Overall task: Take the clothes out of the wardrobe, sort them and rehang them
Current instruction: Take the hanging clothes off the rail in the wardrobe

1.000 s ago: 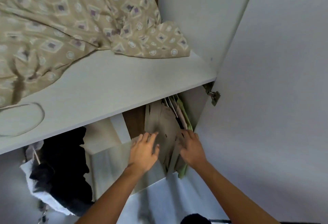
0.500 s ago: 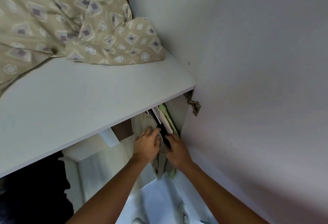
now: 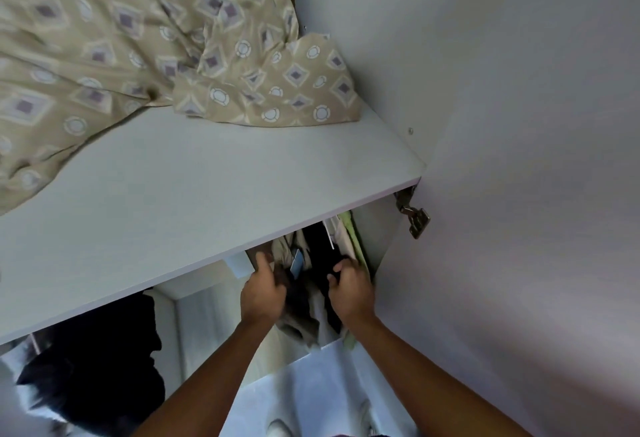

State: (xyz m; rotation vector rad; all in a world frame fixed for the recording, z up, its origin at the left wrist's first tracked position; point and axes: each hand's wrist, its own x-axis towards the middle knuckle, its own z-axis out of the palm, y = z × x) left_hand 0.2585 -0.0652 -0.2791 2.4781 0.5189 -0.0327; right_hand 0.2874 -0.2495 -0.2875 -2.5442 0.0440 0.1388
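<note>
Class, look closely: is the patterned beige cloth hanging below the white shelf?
No: the patterned beige cloth lies on top of the white shelf.

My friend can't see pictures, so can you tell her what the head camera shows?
Two hands reach under a white wardrobe shelf into hanging clothes: the left hand grips beige fabric, the right hand grips a dark garment. A beige patterned cloth lies crumpled on the shelf, and the white door stands open on the right.
</note>
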